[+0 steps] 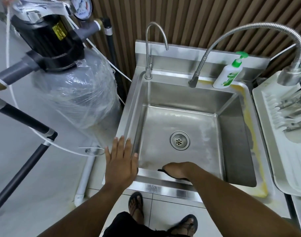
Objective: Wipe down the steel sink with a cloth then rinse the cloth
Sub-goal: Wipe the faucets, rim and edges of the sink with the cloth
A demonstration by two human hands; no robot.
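Steel sink fills the middle of the frame, its basin bare apart from the round drain in the floor. The dark cloth lies against the near inner wall, at the lower centre, mostly hidden under the right hand. That hand bends down over the front rim onto the cloth; its fingers are out of sight, so I cannot tell whether they grip it or press it flat. The left hand is released, fingers straight, palm down at the sink's front left corner. On the back rim stand a thin curved tap, a flexible hose tap and a soap bottle. A yellow stain runs along the right rim.
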